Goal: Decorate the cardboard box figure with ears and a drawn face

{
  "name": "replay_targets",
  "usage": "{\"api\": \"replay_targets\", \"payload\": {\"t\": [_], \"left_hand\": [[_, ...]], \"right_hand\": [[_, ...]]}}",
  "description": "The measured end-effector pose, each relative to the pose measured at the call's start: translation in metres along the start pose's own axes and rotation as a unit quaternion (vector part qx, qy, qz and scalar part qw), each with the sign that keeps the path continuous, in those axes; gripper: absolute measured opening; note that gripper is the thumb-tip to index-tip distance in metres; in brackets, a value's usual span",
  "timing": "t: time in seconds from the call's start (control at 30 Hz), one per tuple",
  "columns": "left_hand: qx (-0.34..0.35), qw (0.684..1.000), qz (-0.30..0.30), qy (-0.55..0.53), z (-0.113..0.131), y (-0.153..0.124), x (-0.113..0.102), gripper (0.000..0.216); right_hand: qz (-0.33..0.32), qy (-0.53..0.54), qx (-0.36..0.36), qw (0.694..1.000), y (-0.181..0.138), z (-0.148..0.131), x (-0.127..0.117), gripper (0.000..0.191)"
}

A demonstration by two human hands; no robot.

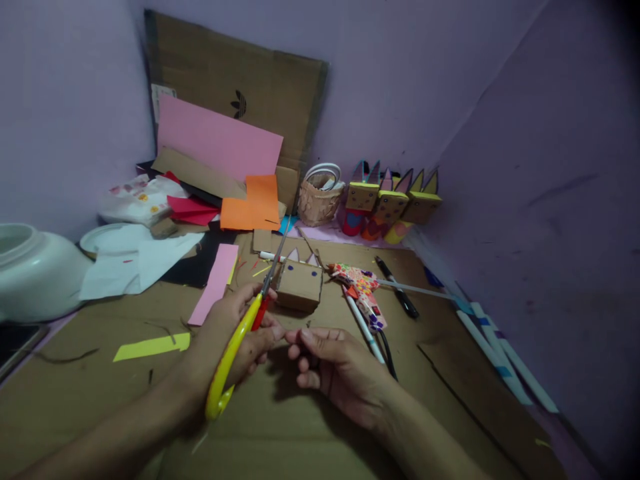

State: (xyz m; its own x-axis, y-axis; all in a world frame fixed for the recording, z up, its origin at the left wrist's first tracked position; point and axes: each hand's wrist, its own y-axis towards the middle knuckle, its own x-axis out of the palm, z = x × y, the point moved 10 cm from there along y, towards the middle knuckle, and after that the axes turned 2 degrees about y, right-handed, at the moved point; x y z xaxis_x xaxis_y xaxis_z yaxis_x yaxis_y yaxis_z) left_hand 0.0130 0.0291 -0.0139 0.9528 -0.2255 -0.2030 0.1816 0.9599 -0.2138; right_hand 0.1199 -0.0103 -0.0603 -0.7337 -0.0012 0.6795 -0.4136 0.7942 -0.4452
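"Scissors (251, 318) with yellow handles were in the person's left hand (256, 347), were they?"

"They were — its fingers closed about them near the pivot, blades pointing away from the body. Its fingertips also met those of the right hand (340, 370)."

"And how did the right one stand?"

"Narrow, thumb and finger pinched together. Whatever lay between them, if anything, was too small to make out."

"How was that pinch best managed?"

"Lightly, most likely, with both wrists steady and the blades angled clear of the fingers. Laying the scissors down first would probably have freed the left hand for finer work."

"What stood close by?"

"A cardboard box head (300, 283) with pointed ears, just beyond the hands and right beside the blades — a careless swing could have knocked it. Right of it lay a floral glue gun (360, 280), its cord (389, 353) running near the right hand."

"Anything else on the table (280, 443)?"

"A white pen (363, 325) lay beside the gun, and a black marker (407, 303) farther right. A yellow strip (153, 347) lay to the left. Behind stood a basket (320, 205) and three box-headed figures (393, 205). Pen and cord seemed the likeliest snags."
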Motion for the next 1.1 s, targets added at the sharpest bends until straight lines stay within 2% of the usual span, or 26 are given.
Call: {"api": "replay_targets", "payload": {"t": [0.2,0.37,0.77,0.87,0.93,0.97,1.03,1.1], "left_hand": [[-0.004,1.000,-0.016,-0.006,-0.001,-0.002,-0.006,0.034],[-0.018,0.999,-0.009,-0.033,-0.007,0.000,-0.009,0.044],[0.002,0.999,-0.010,-0.050,0.002,-0.004,-0.011,0.043],[-0.002,0.999,-0.009,-0.051,-0.002,-0.004,-0.015,0.042],[0.010,0.998,-0.005,-0.056,-0.003,-0.004,-0.019,0.041],[0.018,0.998,-0.002,-0.056,-0.003,-0.003,-0.022,0.042],[0.029,0.998,0.005,-0.052,-0.002,-0.002,-0.027,0.042],[0.030,0.999,0.014,-0.042,-0.001,-0.001,-0.031,0.043]], "right_hand": [[0.033,-0.040,-0.035,0.998,-0.003,-0.003,-0.003,0.039],[0.064,-0.044,-0.058,0.995,-0.003,-0.006,-0.008,0.039],[0.042,-0.032,-0.035,0.998,-0.002,-0.007,-0.004,0.037],[0.069,-0.101,-0.084,0.989,-0.006,-0.021,-0.011,0.037],[0.111,-0.232,-0.172,0.951,-0.014,-0.043,-0.016,0.028],[0.132,-0.317,-0.231,0.910,-0.021,-0.057,-0.015,0.022],[0.146,-0.481,-0.340,0.795,-0.036,-0.076,-0.001,0.013],[0.130,-0.607,-0.395,0.677,-0.044,-0.077,0.016,0.018]]}}
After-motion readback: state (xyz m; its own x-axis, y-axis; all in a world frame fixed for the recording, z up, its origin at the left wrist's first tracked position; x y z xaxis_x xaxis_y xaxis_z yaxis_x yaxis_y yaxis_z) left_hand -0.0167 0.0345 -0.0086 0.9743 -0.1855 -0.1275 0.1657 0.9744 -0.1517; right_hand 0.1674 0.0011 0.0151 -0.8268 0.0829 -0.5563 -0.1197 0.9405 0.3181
